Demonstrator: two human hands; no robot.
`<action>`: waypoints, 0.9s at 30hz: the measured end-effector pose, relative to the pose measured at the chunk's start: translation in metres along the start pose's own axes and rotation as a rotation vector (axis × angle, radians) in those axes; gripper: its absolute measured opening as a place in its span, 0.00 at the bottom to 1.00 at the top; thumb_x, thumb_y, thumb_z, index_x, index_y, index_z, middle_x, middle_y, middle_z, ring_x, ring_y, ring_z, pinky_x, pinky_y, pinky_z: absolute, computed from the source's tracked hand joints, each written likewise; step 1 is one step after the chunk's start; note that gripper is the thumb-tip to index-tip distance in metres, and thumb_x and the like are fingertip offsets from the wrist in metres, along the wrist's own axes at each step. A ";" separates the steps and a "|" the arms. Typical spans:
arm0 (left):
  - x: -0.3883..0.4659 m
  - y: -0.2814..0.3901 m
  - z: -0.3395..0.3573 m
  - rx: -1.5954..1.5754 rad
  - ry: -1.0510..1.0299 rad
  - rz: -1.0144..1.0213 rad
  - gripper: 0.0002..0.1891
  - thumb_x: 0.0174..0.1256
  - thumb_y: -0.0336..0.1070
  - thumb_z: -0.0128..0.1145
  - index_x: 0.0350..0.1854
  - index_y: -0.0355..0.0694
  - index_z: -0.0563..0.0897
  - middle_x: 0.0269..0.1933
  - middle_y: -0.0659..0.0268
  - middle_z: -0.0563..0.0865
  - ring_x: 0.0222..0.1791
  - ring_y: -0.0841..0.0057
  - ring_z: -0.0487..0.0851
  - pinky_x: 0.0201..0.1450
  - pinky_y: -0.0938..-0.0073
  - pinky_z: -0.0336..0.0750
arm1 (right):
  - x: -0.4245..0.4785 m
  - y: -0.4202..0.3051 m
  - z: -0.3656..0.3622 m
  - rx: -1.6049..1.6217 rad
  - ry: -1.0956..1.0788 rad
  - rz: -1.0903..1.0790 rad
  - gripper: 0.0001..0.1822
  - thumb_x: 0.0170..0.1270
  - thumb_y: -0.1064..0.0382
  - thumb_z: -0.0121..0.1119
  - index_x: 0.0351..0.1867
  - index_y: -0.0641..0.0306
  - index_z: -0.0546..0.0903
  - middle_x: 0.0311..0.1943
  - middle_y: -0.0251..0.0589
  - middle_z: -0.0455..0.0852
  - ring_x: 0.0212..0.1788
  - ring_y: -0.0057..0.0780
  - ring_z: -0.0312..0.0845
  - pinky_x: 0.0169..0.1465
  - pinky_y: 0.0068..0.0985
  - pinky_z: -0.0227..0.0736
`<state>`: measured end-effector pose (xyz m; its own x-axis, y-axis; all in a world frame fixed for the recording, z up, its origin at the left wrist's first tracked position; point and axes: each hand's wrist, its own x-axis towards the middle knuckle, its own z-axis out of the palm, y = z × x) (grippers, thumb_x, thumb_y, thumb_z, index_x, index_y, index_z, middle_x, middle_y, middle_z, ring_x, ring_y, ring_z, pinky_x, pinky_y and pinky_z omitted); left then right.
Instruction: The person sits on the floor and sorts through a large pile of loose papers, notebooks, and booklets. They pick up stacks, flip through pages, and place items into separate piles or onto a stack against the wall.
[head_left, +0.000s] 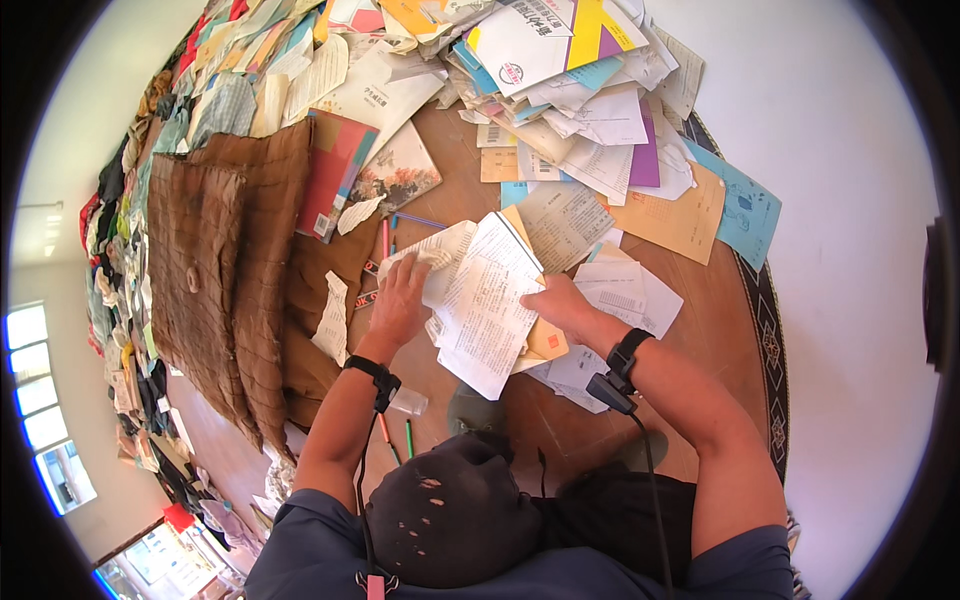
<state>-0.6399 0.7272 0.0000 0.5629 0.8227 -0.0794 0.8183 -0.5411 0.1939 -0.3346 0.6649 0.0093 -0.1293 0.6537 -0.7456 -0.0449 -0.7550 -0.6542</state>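
A loose stack of printed sheets (487, 315) is in front of me, tilted above the floor. My right hand (564, 304) grips its right edge, thumb on top. Among the sheets is a tan paper piece (546, 341) with a small red mark, mostly covered. At the stack's left, my left hand (401, 300) has its fingers on a creased printed page (442, 251); its fingertips are partly hidden in the fold. Below my right hand lie several white papers (611, 289) on the floor. Each wrist wears a black strap with a small device.
A brown quilted cloth (217, 285) lies to the left. A large heap of books and papers (555, 97) rises ahead, beside a red book (330, 172). Torn paper (330, 319), a clear plastic piece (409, 401) and a green pen (409, 437) lie on the brown floor (690, 307).
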 end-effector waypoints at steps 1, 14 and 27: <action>-0.004 0.000 0.002 0.007 -0.013 0.004 0.37 0.53 0.26 0.69 0.69 0.43 0.71 0.73 0.49 0.71 0.74 0.47 0.69 0.70 0.43 0.69 | 0.001 0.003 0.001 -0.002 0.013 -0.018 0.20 0.67 0.70 0.64 0.57 0.82 0.81 0.52 0.55 0.89 0.52 0.40 0.88 0.56 0.34 0.81; 0.034 -0.017 -0.013 0.135 -0.102 0.115 0.41 0.53 0.31 0.68 0.74 0.41 0.69 0.71 0.44 0.70 0.69 0.42 0.72 0.69 0.44 0.72 | 0.007 0.013 -0.001 0.043 0.018 -0.025 0.20 0.65 0.70 0.64 0.55 0.84 0.82 0.50 0.56 0.90 0.51 0.40 0.88 0.56 0.33 0.81; 0.043 -0.007 -0.016 0.015 0.005 0.076 0.42 0.54 0.34 0.68 0.75 0.38 0.67 0.69 0.44 0.72 0.63 0.42 0.75 0.68 0.48 0.74 | -0.002 0.003 0.003 0.068 0.003 -0.028 0.20 0.67 0.70 0.65 0.56 0.82 0.81 0.51 0.55 0.90 0.52 0.39 0.88 0.56 0.33 0.81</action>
<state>-0.6237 0.7692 0.0103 0.6229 0.7800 -0.0599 0.7749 -0.6047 0.1841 -0.3376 0.6608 0.0095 -0.1243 0.6744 -0.7279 -0.1161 -0.7384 -0.6643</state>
